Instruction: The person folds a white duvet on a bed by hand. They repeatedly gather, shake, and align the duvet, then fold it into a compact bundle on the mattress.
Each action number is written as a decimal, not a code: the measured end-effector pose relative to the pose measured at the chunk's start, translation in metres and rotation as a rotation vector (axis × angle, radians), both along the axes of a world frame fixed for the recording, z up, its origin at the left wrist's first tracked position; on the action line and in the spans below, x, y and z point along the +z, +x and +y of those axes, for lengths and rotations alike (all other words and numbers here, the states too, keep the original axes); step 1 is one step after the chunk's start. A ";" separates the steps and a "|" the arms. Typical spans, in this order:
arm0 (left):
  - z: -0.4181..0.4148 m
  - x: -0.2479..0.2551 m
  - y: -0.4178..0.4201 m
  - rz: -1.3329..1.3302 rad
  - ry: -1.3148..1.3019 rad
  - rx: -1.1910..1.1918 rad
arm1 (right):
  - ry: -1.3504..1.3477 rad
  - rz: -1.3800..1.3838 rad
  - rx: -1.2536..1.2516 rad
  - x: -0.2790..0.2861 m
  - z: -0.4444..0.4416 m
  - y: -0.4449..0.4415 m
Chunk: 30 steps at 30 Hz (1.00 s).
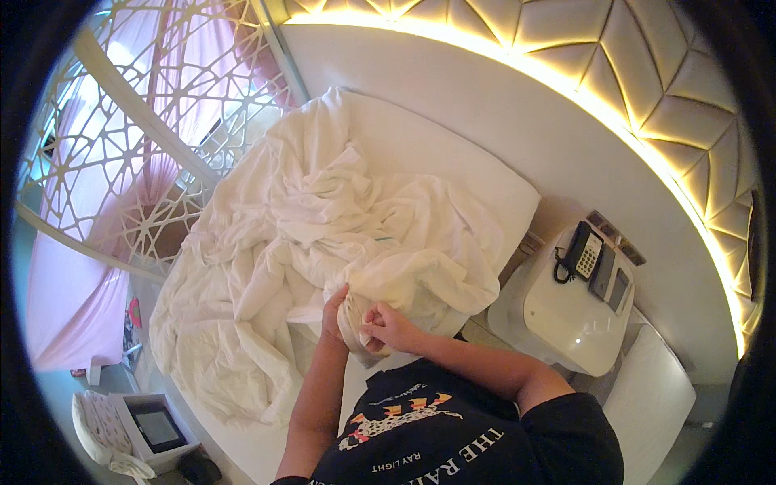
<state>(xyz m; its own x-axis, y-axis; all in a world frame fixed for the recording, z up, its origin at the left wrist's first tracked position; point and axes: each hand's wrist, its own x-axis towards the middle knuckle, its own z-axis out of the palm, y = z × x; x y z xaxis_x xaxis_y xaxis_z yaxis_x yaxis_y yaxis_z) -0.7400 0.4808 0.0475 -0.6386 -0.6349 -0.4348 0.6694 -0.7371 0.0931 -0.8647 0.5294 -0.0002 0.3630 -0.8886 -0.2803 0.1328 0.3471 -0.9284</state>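
A bunched part of the white bed linen is between my hands, close to my body. My left hand grips the gathered cloth from its left side, thumb uppermost. On the other side, my right hand pinches the cloth with bent fingers. The rest of the linen, which looks like a duvet with its cover, lies in a crumpled heap over the bed. A bare stretch of white mattress shows along the headboard side.
To the right stands a white bedside table with a black telephone and a dark tray-like holder. A white lattice screen and pink curtains are at the left. Another white bed sits at lower right.
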 end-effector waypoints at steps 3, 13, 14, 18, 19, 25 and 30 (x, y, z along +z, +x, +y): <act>0.002 -0.025 0.012 0.107 -0.049 -0.035 | -0.094 0.255 -0.081 -0.012 -0.005 -0.006; 0.010 -0.073 0.013 -0.434 -0.190 -0.100 | 0.426 0.074 -0.419 -0.054 -0.049 -0.032; 0.011 -0.069 0.015 -0.364 -0.160 -0.079 | 0.209 0.479 -0.221 -0.043 -0.053 -0.043; 0.007 -0.041 0.007 -0.274 -0.084 -0.130 | -0.276 0.749 -0.232 -0.029 -0.074 -0.050; 0.009 -0.045 0.012 -0.305 -0.069 -0.160 | -0.295 0.824 -0.129 0.000 -0.078 -0.047; 0.010 -0.079 0.033 -0.264 -0.210 -0.113 | -0.403 0.325 -0.133 -0.034 -0.077 -0.029; 0.022 -0.039 0.014 -0.106 -0.259 0.094 | -0.403 0.493 -0.369 -0.044 -0.041 -0.032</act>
<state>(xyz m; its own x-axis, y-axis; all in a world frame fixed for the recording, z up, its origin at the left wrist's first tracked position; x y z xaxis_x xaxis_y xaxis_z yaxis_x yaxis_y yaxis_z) -0.7257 0.5028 0.0089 -0.5313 -0.7879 -0.3113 0.7104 -0.6145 0.3430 -0.8969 0.4889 -0.0443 -0.0630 -0.9972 0.0402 -0.2907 -0.0202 -0.9566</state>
